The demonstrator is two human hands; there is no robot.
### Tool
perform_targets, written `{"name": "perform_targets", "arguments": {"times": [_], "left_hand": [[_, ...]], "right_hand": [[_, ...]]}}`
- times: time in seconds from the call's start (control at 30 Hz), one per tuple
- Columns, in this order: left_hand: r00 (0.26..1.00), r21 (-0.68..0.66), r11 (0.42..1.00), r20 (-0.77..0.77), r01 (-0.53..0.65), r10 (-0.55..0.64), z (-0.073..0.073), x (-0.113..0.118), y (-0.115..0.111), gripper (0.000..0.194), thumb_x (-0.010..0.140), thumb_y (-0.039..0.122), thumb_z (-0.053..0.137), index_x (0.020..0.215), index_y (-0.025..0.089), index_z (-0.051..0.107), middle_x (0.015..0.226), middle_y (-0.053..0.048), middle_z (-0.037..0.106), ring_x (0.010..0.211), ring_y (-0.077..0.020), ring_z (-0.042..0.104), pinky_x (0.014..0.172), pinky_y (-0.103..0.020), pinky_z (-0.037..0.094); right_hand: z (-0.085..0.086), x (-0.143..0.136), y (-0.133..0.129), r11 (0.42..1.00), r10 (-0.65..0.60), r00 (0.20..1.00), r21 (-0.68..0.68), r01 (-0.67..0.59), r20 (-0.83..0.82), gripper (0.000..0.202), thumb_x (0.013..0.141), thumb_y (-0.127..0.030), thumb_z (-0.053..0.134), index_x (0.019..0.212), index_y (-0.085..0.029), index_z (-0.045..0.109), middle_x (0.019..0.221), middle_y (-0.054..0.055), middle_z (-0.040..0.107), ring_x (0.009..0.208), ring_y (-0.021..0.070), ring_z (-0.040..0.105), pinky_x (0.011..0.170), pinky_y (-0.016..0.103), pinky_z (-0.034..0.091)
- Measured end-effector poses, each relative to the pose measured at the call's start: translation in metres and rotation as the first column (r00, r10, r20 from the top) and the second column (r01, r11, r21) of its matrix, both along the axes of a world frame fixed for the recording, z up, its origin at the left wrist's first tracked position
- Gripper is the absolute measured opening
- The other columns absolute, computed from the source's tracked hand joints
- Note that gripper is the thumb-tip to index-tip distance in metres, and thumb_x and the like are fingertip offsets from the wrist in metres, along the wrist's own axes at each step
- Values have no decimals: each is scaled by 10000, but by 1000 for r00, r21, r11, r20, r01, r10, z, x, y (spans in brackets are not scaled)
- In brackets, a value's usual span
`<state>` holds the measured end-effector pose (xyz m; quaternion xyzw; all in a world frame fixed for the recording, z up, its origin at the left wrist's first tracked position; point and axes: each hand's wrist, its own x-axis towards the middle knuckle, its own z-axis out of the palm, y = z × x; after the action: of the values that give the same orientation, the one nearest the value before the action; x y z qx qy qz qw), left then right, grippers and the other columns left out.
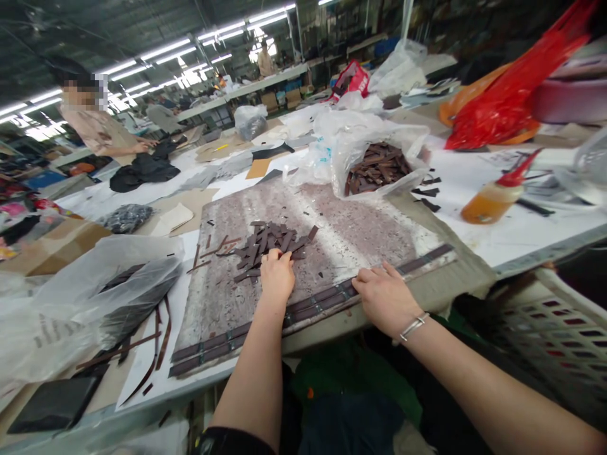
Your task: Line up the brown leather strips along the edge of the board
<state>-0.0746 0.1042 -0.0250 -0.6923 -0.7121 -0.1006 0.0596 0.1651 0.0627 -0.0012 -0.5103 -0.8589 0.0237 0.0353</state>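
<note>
My left hand (277, 278) is at the near edge of a loose pile of short dark brown strips (265, 243), its fingers bent down and drawn together. What lies between those fingertips is hidden. Along the front edge of a worn, speckled board (227, 221) runs a band of dark brown strips (213, 346) laid end to end in rows. My right hand (384, 294) rests on this band, fingers curled and touching it; any piece under them is covered by the hand. A bracelet circles the right wrist.
Behind the board stands an open clear bag (379, 170) full of brown strips. A bottle of amber liquid (493, 199) with a red nozzle is at the right. Plastic bags (137, 297) lie at the left. A white crate (559, 322) sits below right. Another person (102, 126) works further back.
</note>
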Motion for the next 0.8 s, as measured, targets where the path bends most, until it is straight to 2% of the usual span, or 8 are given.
{"name": "perform_targets", "arguments": {"times": [0.13, 0.27, 0.33, 0.43, 0.53, 0.6, 0.7, 0.8], "left_hand": [[1000, 57, 998, -3, -22, 22, -1, -1, 1, 233, 835, 282, 517, 986, 196, 671, 1043, -91, 548, 980, -254, 496, 865, -363, 409], [996, 123, 989, 56, -79, 72, -1, -3, 3, 169, 798, 264, 559, 913, 164, 634, 969, -96, 572, 965, -259, 520, 846, -359, 418], [985, 150, 985, 163, -81, 56, 2, -1, 4, 130, 805, 237, 539, 881, 166, 616, 913, -81, 598, 924, -236, 550, 829, -338, 423], [926, 133, 991, 376, -26, -27, 7, 11, 2, 114, 814, 249, 526, 843, 183, 615, 817, -34, 632, 795, -183, 586, 767, -291, 437], [818, 114, 993, 570, 12, -75, 11, 33, -5, 118, 793, 288, 565, 824, 193, 627, 744, 6, 637, 690, -144, 580, 687, -252, 439], [727, 89, 994, 678, 70, -112, 12, 52, -13, 140, 783, 315, 587, 830, 193, 636, 714, 21, 635, 649, -128, 571, 639, -232, 438], [621, 49, 978, 766, 203, -167, 10, 77, -23, 154, 778, 324, 605, 835, 188, 650, 719, 23, 647, 647, -120, 580, 628, -221, 450], [613, 99, 960, 752, 261, -244, 5, 91, -27, 165, 807, 289, 585, 910, 180, 654, 812, -8, 670, 724, -131, 603, 691, -241, 471]], "right_hand": [[-7, 6, 4, 1000, -14, 993, -6, 13, -119, 235, 799, -109, 490, 854, -227, 685, 901, 38, 623, 897, 194, 533, 958, 386, 284], [-16, 14, 9, 999, -43, 934, -14, 41, -356, 278, 808, -104, 474, 889, -230, 707, 937, 33, 643, 885, 175, 561, 860, 312, 397], [-18, 17, 13, 995, -65, 847, 33, 97, -527, 271, 839, -145, 473, 982, -213, 693, 992, 47, 641, 917, 177, 569, 858, 304, 429], [-19, 18, 21, 989, -68, 666, 39, 145, -743, 298, 854, -236, 514, 1124, -184, 629, 1056, 77, 619, 917, 177, 586, 832, 308, 481], [-20, 15, 30, 989, -136, 501, -90, 116, -855, 410, 820, -287, 577, 1217, -185, 562, 1066, 81, 613, 840, 156, 609, 717, 280, 525], [-19, 11, 34, 981, -194, 428, -176, 81, -883, 464, 798, -302, 610, 1241, -180, 544, 1033, 71, 632, 814, 147, 618, 696, 263, 526], [-17, 11, 37, 967, -241, 432, -251, 36, -869, 297, 793, -308, 620, 1060, -182, 657, 865, 27, 678, 752, 136, 628, 715, 250, 508], [-15, 24, 40, 949, -300, 475, -308, 63, -827, 154, 796, -304, 610, 863, -197, 699, 704, -10, 674, 654, 126, 624, 655, 235, 494]]}}
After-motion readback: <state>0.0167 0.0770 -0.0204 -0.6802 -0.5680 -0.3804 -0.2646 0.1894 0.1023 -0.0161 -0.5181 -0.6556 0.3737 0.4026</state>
